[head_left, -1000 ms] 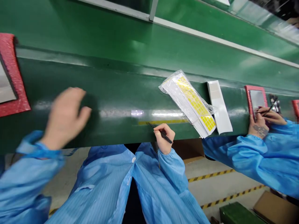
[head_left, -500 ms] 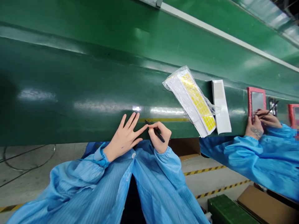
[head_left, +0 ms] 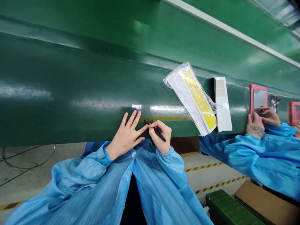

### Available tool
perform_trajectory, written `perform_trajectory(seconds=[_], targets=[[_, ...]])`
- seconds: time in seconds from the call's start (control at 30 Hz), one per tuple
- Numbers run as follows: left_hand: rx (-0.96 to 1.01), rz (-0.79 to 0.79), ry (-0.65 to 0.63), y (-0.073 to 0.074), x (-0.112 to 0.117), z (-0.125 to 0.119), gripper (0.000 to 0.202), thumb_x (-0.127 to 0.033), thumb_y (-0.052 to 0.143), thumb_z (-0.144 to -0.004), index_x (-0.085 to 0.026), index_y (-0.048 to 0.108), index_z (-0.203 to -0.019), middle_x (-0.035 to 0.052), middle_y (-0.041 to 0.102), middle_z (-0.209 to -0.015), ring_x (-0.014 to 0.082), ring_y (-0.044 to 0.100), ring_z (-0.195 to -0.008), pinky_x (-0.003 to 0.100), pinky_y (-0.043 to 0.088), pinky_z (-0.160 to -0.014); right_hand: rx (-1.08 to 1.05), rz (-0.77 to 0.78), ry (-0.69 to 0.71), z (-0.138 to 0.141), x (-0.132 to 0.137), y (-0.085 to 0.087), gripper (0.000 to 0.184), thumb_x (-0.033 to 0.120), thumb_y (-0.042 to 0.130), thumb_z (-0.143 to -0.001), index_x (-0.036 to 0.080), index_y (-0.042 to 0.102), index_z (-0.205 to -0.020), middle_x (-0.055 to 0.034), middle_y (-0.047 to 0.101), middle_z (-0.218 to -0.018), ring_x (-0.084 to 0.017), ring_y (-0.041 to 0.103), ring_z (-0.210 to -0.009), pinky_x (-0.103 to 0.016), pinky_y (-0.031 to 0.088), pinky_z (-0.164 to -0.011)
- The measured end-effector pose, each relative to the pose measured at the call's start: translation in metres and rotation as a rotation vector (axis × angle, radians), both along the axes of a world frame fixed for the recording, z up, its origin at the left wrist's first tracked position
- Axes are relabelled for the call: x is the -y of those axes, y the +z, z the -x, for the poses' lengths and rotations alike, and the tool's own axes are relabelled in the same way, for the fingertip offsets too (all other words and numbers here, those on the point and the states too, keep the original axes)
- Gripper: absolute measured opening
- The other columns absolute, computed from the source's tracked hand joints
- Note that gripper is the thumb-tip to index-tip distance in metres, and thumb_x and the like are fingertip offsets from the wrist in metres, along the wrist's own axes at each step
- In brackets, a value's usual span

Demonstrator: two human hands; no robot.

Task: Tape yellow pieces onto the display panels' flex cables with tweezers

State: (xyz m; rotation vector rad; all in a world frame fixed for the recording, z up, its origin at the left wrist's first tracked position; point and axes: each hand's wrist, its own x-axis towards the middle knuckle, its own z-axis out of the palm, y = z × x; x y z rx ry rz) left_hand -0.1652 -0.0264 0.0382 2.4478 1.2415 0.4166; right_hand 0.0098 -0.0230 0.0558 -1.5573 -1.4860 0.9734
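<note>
The right grip (head_left: 161,136) clenches black tweezers (head_left: 156,133); the left grip (head_left: 125,136), released and spread, sits just beside their tips; one slip could prick it.

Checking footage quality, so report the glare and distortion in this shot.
Head view: glare streaks the green conveyor belt and the plastic bag; the wide lens bows the belt's edges; the left hand and right hand look sharp.

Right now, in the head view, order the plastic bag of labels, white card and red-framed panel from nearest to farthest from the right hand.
Right hand:
1. Plastic bag of labels, right of it
2. White card, beyond the bag
3. Red-framed panel, farthest right
</note>
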Motion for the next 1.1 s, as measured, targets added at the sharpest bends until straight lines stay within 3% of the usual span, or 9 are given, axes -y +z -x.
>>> perform_trajectory(seconds=[0.17,0.4,0.57,0.9,1.1], targets=[[0.003,0.013,-0.003,0.0,0.0,0.0,0.052,-0.037,0.069,-0.091,-0.023,0.056,-0.139,0.0222,0.016,-0.163,0.0422,0.014,-0.15,0.068,0.021,-0.118,-0.003,0.015,-0.004,0.002,0.003,0.001,0.011,0.014,0.059,-0.08,0.02,0.068,-0.079,0.0019,0.066,-0.071,-0.011,0.057,-0.06,-0.023,0.045,-0.059],[0.014,-0.003,0.013,-0.002,0.001,0.0,0.059,-0.037,0.068,-0.092,-0.027,0.049,-0.146,0.0198,0.015,-0.164,0.0422,0.015,-0.15,0.069,0.022,-0.117,0.073,-0.014,0.016,0.0,0.004,0.006,0.012,0.016,0.057,-0.083,0.021,0.068,-0.084,0.0008,0.069,-0.079,-0.012,0.061,-0.066,-0.024,0.049,-0.064],[0.012,-0.01,0.012,-0.004,0.001,-0.001,0.056,-0.039,0.067,-0.092,-0.024,0.051,-0.144,0.0237,0.016,-0.163,0.0423,0.014,-0.15,0.068,0.02,-0.117,0.083,-0.047,0.036,0.002,0.004,0.008,0.012,0.015,0.057,-0.084,0.021,0.067,-0.084,0.0002,0.068,-0.08,-0.013,0.063,-0.07,-0.026,0.051,-0.068],[-0.001,-0.018,0.01,-0.003,0.001,-0.002,0.057,-0.04,0.067,-0.092,-0.023,0.05,-0.144,0.0265,0.016,-0.162,0.044,0.013,-0.149,0.068,0.02,-0.117,-0.062,0.068,0.018,-0.008,-0.006,-0.002,0.009,0.015,0.059,-0.08,0.02,0.067,-0.079,-0.0011,0.07,-0.08,-0.016,0.066,-0.073,-0.027,0.051,-0.068],[0.01,-0.025,0.01,-0.005,0.001,-0.001,0.057,-0.04,0.065,-0.093,-0.024,0.049,-0.145,0.0255,0.015,-0.162,0.0437,0.013,-0.149,0.068,0.022,-0.116,-0.055,0.06,0.083,-0.014,-0.01,0.003,0.013,0.014,0.059,-0.08,0.02,0.07,-0.081,-0.0017,0.07,-0.083,-0.016,0.067,-0.077,-0.027,0.052,-0.071]])
